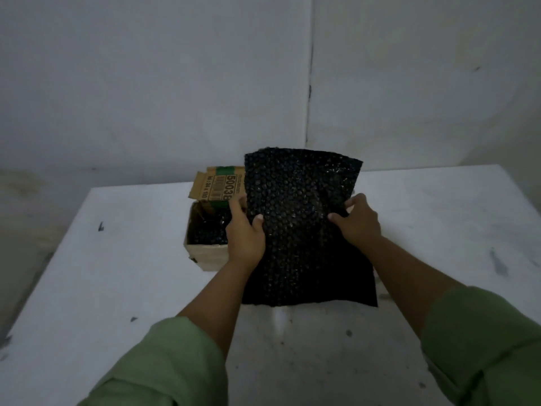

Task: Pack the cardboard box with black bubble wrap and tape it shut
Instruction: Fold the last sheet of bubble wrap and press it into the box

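Head view: black bubble wrap sheet [304, 227] held up over the white table [117, 273], both side edges pinched. Left hand [245, 232] clamped on its left edge, right hand [358, 221] on its right. Cardboard box [205, 230] stands open just left of the sheet, partly hidden behind it, more black wrap inside, printed flap upright.

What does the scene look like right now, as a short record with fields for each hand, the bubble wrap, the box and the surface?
left hand: grips the sheet's left edge
right hand: grips the sheet's right edge
black bubble wrap sheet: held up, partly covering the box
cardboard box: open, flap raised, black wrap already inside
table: white, scuffed
tape: none visible
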